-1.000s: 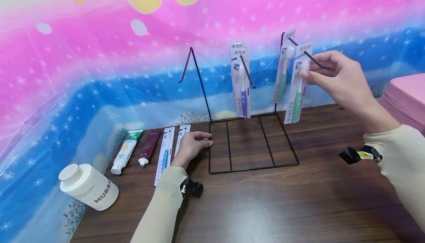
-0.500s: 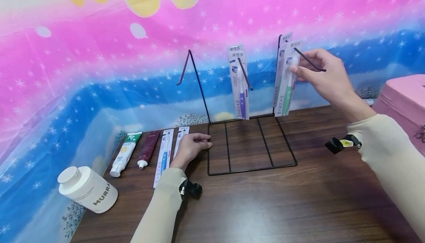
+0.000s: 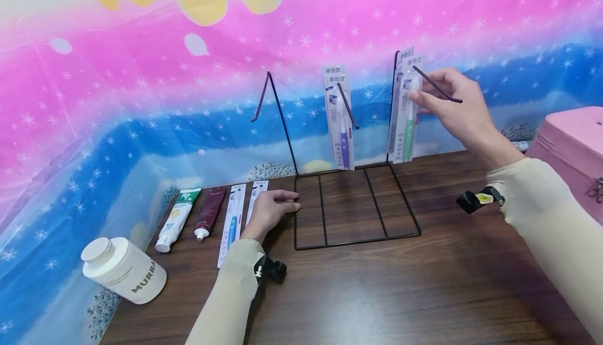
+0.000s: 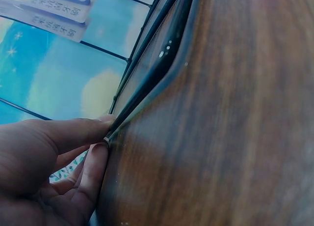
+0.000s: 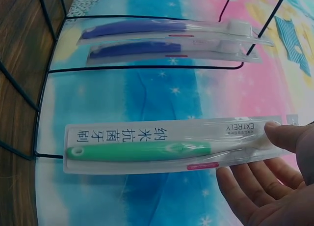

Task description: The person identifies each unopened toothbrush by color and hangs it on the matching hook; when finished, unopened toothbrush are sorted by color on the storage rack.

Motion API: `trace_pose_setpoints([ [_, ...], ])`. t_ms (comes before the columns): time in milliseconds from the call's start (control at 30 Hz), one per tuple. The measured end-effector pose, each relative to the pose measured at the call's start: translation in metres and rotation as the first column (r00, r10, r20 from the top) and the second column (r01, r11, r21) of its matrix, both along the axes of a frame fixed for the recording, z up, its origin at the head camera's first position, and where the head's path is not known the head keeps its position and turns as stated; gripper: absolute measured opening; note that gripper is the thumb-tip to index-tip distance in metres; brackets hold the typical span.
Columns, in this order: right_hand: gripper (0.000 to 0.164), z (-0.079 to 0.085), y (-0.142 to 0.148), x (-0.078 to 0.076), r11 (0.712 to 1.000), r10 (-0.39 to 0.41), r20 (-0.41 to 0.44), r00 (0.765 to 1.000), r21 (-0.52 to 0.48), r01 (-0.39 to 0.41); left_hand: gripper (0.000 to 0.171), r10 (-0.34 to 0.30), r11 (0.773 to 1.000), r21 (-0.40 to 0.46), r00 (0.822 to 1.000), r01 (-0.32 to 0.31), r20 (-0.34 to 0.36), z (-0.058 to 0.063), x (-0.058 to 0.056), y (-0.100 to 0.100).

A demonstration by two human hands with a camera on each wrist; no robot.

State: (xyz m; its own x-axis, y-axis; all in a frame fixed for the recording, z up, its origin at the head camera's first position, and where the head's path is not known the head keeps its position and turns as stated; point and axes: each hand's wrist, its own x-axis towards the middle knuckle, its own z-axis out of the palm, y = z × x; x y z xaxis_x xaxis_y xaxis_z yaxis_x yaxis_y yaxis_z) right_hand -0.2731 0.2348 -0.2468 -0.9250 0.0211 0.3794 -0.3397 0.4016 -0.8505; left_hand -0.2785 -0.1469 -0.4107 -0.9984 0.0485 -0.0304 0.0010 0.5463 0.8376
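Brown wood-grain table [image 3: 358, 292] lies nearest me, and on it my left grip [image 3: 269, 211] has thumb and finger pinching the base edge of the black wire rack [image 3: 322, 209], at its left side. That hold looks right for steadying; I would press down lightly, with no sideways tug. Higher up, my right grip [image 3: 471, 115] pinches the green toothbrush pack [image 3: 407, 138], thumb on its front, fingers behind. The pack hangs almost upright at the rack's right prong [image 3: 435, 82], which seems to pass through the card near its top. To seat it well, I would hold the card square to the prong and slide it back evenly, letting go only once the prong bears its weight. Just behind is a second green pack [image 3: 407, 53], so I judge a gentle push enough; a hard one could bend the packs or rock the rack. Beyond everything, the printed backdrop [image 3: 212, 54] hangs in pink and blue.
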Motion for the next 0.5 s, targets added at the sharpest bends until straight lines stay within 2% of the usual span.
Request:
trace_pose_setpoints([
  [233,0.059,0.001,0.006,0.007,0.996,-0.067,0.014,0.998,0.057,0.066,0.022,0.006,1.000,-0.001,1.000,-0.006,0.007,0.000,0.001,0.000],
  [400,0.062,-0.001,0.009,0.011,0.995,-0.065,-0.005,0.998,0.069,0.066,0.022,0.006,1.000,-0.002,1.000,-0.006,0.001,0.000,0.000,-0.001],
  [500,0.062,-0.007,0.013,0.014,0.998,-0.050,-0.012,0.999,0.043,0.051,0.022,0.005,1.000,-0.001,1.000,-0.005,-0.001,-0.001,0.000,0.000],
])
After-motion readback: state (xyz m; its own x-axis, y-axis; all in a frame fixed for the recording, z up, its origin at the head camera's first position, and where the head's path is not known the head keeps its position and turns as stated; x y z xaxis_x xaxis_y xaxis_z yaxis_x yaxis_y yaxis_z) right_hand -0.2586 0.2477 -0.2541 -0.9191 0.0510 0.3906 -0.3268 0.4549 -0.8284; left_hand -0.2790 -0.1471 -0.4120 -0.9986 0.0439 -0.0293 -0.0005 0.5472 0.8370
